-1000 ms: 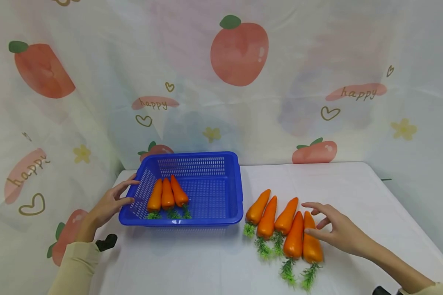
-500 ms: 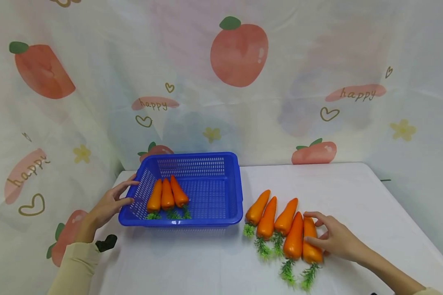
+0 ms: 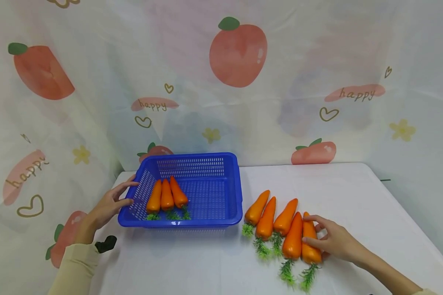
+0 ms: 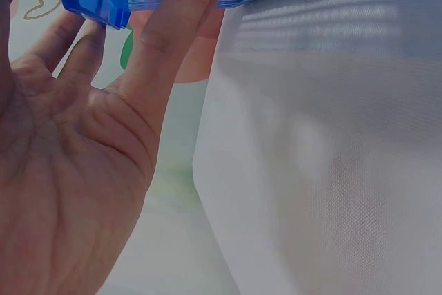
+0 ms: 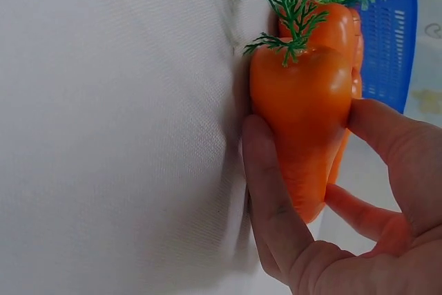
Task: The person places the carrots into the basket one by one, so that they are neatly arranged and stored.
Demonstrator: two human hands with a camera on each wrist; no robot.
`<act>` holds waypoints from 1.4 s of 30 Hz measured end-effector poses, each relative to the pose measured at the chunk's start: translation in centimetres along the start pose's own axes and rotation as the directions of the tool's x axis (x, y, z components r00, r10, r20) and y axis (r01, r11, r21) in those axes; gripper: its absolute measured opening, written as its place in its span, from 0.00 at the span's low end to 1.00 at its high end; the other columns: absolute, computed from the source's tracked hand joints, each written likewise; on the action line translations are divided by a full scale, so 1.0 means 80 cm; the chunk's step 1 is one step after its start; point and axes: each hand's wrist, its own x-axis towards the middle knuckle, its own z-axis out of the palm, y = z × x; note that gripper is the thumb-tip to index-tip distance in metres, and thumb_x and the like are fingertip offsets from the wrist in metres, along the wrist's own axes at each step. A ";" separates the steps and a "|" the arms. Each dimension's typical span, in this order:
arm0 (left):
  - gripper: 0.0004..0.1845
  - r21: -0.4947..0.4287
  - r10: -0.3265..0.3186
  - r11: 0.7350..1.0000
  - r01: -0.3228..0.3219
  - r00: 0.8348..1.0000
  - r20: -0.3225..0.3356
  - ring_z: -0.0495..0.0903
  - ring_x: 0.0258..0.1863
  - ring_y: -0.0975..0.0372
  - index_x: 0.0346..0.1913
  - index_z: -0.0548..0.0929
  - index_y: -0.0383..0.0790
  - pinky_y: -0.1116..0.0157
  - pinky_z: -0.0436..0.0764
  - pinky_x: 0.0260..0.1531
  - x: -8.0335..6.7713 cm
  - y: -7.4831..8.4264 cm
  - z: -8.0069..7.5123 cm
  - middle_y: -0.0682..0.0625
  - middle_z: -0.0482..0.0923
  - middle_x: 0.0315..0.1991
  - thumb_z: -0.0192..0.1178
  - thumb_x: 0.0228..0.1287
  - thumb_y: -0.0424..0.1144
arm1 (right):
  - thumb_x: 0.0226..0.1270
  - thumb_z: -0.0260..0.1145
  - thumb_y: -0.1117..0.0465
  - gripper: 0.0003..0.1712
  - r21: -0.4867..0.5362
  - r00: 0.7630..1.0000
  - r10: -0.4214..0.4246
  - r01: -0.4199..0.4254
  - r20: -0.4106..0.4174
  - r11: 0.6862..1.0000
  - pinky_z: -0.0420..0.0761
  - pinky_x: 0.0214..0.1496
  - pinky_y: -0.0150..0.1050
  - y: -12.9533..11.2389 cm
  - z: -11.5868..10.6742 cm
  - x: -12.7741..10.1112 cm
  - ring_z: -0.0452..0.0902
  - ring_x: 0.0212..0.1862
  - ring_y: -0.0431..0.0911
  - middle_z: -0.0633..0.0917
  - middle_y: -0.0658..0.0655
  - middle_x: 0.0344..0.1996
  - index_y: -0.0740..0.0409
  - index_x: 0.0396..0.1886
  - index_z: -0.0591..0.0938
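My right hand [image 3: 336, 239] grips the rightmost orange carrot [image 3: 311, 246], thumb on its left side and fingers along its right; the carrot lies on the white table. In the right wrist view, the same carrot [image 5: 300, 101], with its green leafy top, sits between thumb and fingers. Several other carrots [image 3: 293, 239] lie beside it in a loose row, leaves toward the front. At the far left, my left hand [image 3: 108, 205] holds the left rim of a blue perforated basket [image 3: 240, 192]; its fingers [image 4: 162, 46] meet the basket edge in the left wrist view. Three carrots [image 3: 167, 196] lie inside.
A white cloth-covered table [image 3: 192, 262] bears the basket and the carrots. Behind and to the left hangs a pale curtain [image 3: 192, 53] printed with fruit, hearts and flowers. The carrot row lies just right of the basket.
My right hand has come down and forward onto the rightmost carrot, its fingers closing around it. My left hand and the basket stay in place.
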 end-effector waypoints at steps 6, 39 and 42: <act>0.32 -0.004 0.000 1.000 0.000 1.000 0.001 0.44 0.77 0.30 0.76 0.64 0.40 0.36 0.79 0.54 0.001 -0.003 -0.001 0.47 0.37 0.85 0.60 0.73 0.35 | 0.64 0.76 0.51 0.39 0.003 1.000 -0.001 0.001 -0.004 1.000 0.84 0.28 0.40 0.000 0.000 0.000 0.79 0.29 0.50 0.76 0.63 0.45 0.60 0.69 0.72; 0.31 0.010 -0.004 1.000 0.004 1.000 0.001 0.42 0.78 0.31 0.76 0.65 0.40 0.36 0.78 0.55 0.003 -0.001 -0.001 0.47 0.38 0.85 0.59 0.73 0.35 | 0.63 0.76 0.58 0.41 -0.048 0.992 -0.077 0.083 0.101 0.995 0.87 0.29 0.41 -0.018 -0.052 0.005 0.78 0.29 0.50 0.78 0.68 0.49 0.65 0.72 0.70; 0.31 0.000 -0.001 1.000 0.001 1.000 0.006 0.42 0.78 0.31 0.76 0.65 0.39 0.36 0.79 0.54 0.003 -0.002 -0.001 0.47 0.38 0.85 0.59 0.74 0.34 | 0.64 0.75 0.61 0.41 -0.034 0.988 -0.119 0.123 0.100 0.992 0.87 0.30 0.41 -0.028 -0.071 0.004 0.80 0.30 0.51 0.77 0.71 0.51 0.67 0.72 0.69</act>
